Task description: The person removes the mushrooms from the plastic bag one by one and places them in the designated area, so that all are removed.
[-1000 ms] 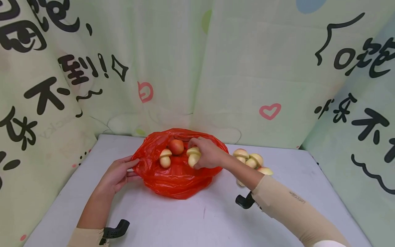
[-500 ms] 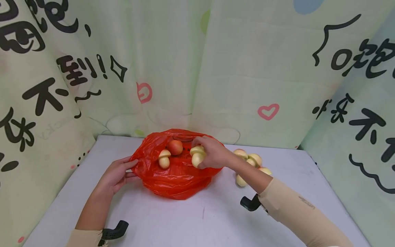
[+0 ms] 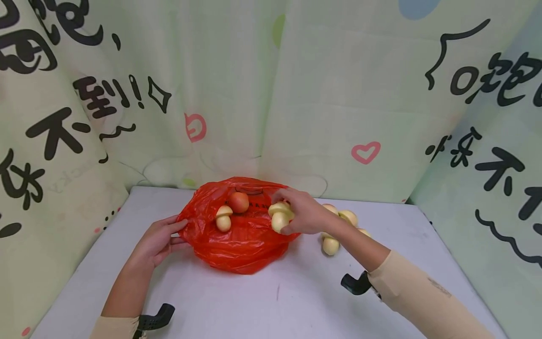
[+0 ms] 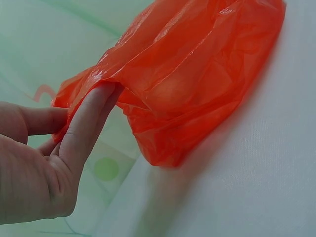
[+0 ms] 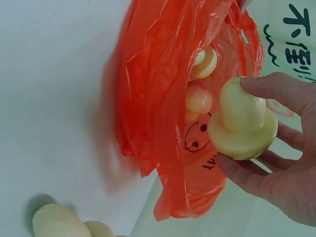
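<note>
"What does the right grip [image 3: 302, 212] hold?"
"A pale mushroom-shaped piece [image 3: 281, 217], by the right side of the red bag [image 3: 241, 254]."
"And the left grip [image 3: 158, 239]?"
"It pinches the bag's left edge. A reddish ball [image 3: 239, 202] and a second mushroom-shaped piece [image 3: 223, 221] sit inside; other pieces [image 3: 330, 246] lie on the surface [image 3: 237, 306]."
</note>
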Tool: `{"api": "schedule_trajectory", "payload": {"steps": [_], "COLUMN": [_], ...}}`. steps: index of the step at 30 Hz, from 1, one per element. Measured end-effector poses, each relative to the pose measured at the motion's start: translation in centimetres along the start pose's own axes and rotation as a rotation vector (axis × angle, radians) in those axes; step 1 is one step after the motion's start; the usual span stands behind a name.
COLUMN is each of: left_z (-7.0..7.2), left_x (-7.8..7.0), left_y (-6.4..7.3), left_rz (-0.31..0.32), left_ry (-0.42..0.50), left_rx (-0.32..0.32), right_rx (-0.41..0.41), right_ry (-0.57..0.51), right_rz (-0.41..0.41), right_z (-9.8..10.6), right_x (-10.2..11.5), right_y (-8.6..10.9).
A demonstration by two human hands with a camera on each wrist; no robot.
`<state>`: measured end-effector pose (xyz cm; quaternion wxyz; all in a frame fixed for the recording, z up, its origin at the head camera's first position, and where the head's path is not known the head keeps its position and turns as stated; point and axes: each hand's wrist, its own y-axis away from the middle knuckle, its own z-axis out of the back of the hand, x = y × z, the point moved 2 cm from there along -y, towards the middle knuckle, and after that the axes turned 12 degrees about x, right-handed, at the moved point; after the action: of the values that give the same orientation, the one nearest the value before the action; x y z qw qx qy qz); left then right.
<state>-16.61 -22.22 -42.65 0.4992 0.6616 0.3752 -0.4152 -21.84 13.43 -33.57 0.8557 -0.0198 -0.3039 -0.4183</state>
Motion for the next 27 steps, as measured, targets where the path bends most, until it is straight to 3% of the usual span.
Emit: {"api": "schedule_trajectory", "payload": {"steps": [27], "left_z": [-0.1], "left_x": [0.1], "left_y": [0.1], "left_rz": [0.004], "left_ry": [-0.01], "left_rx": [0.004], "right_rx": [-0.043], "right_ry": [-0.013], "right_rz": [-0.003], "right_z": [-0.2], "right_x": [-3.2], "right_y": [4.8]}}
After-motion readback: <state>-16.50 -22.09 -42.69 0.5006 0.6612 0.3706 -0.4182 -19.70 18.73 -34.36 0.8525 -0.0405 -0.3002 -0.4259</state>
